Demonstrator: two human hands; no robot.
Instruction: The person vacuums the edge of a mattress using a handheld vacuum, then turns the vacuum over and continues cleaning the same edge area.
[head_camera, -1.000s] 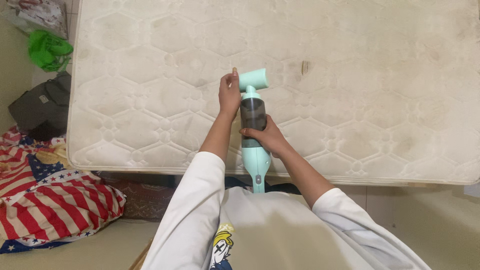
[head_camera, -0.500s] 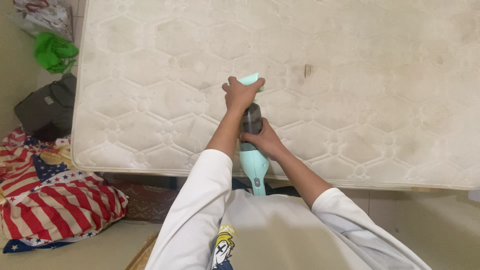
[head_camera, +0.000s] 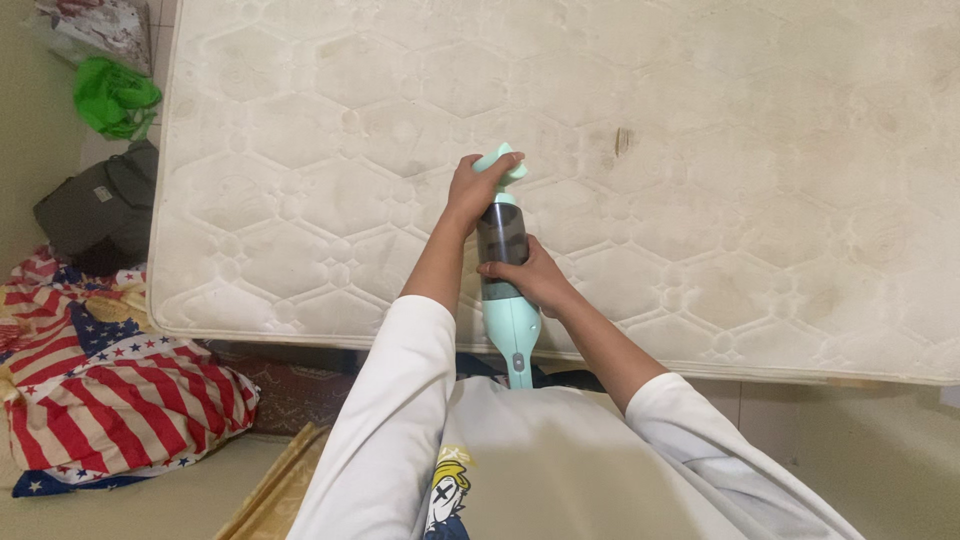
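A person in a white long-sleeved top leans over a stained, quilted mattress (head_camera: 700, 180). The left hand (head_camera: 470, 190) is wrapped around the mint-green nozzle head (head_camera: 500, 160) of a handheld vacuum cleaner (head_camera: 508, 300), while the right hand (head_camera: 525, 278) grips its dark dust chamber (head_camera: 501, 235). The vacuum's handle points back toward the person's chest. On the floor to the left lie a striped, starred cloth (head_camera: 90, 390), a dark grey bag (head_camera: 95, 205) and a bright green bag (head_camera: 112, 98).

Mint-green handheld vacuum (head_camera: 510, 320), dark canister; cream hexagon-quilted mattress (head_camera: 760, 200); red-white striped, starred cloth (head_camera: 100, 390); white sleeves.
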